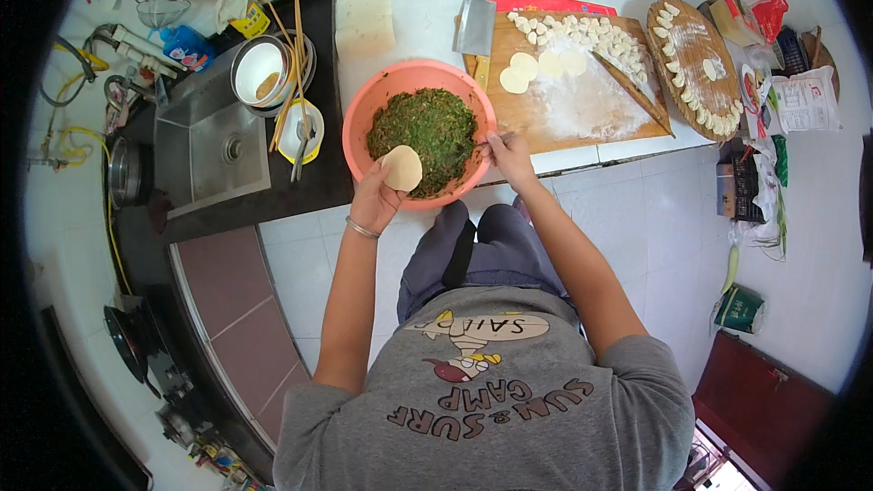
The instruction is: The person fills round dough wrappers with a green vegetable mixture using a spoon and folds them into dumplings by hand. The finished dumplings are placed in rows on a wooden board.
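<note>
My left hand [375, 195], with a bracelet at its wrist, holds a round dumpling wrapper [403, 169] flat over the near side of a pink basin [355, 120]. Chopped green filling [427, 132] fills much of the basin. At the basin's right rim, my right hand [511, 159] is closed with its fingers pinched together. Whatever it grips there, a utensil or the rim itself, is too small to make out. Several more wrappers [515, 80] lie on a floured wooden board [582, 118] to the right, beside many small dough pieces [591, 35] and a rolling pin [634, 94].
A cleaver [475, 27] lies at the board's left edge. Folded dumplings [677, 80] ring a round woven tray [698, 50] at far right. Left of the basin are a white-and-yellow bowl [312, 116] with a spoon, stacked metal bowls [238, 68] with long chopsticks [289, 82], and a sink [205, 186].
</note>
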The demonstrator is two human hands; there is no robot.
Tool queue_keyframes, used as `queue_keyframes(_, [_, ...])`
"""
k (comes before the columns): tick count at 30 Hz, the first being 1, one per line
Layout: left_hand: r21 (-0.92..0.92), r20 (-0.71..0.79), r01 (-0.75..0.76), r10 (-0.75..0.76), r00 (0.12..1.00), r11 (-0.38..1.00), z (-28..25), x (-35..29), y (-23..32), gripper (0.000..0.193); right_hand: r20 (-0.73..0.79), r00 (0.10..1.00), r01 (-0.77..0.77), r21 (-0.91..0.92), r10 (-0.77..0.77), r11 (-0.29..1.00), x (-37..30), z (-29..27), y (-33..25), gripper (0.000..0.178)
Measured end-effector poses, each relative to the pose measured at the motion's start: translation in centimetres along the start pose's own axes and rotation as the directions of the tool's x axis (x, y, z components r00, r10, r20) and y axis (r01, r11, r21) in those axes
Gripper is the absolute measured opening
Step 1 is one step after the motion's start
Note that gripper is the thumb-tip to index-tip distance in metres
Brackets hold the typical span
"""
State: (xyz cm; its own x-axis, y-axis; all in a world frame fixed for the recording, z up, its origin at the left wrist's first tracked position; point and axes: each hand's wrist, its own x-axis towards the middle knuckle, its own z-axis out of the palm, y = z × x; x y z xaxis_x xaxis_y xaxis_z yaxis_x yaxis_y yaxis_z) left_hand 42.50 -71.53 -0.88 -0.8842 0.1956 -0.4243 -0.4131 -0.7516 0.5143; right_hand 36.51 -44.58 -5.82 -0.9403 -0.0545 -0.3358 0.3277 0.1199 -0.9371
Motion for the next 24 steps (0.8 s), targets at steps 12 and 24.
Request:
queue_keyframes(12, [0.017, 0.084, 0.045, -0.046, 0.995, 0.999, -2.2, 0.3, 0.3, 0.038, 0.410, 0.799, 0.601, -0.582, -0.440, 0.548, -4.1, -0.4, -1.4, 0.017])
queue_keyframes(24, [0.041, 0.052, 0.017, -0.019, 0.998, 0.999, -1.8, 0.3, 0.1, 0.038, 0.119, 0.993, 0.040, -0.180, -0.018, 0.983, -3.5, 0.5, -0.1, 0.029])
